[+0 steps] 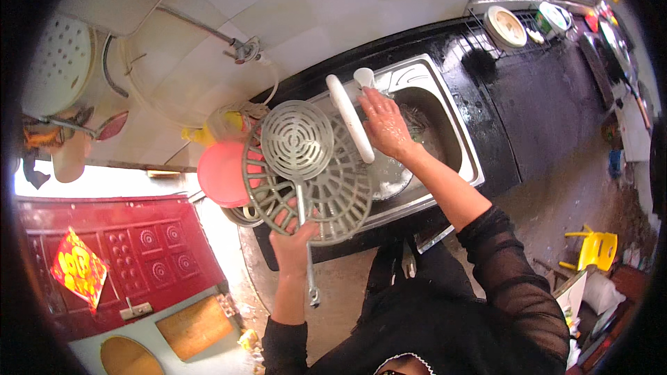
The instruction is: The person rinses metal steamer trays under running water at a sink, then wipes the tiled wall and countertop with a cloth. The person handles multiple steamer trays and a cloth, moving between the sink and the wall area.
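Note:
My left hand grips the handle of a metal slotted skimmer together with the rim of a round grey slotted basket. The skimmer's head lies over the basket, both held above the left side of the steel sink. My wet right hand is flat, its fingers extended beside the tap's white knob; whether they touch it I cannot tell. The white tap spout passes just left of those fingers. Beneath the spout, a round vessel in the basin holds water, partly hidden by my arm.
Left of the basket sits a pink basin, with a yellow bottle behind. Black countertop runs right to a wire rack with a lidded pot. A yellow chair is on the floor at right, a red door at left.

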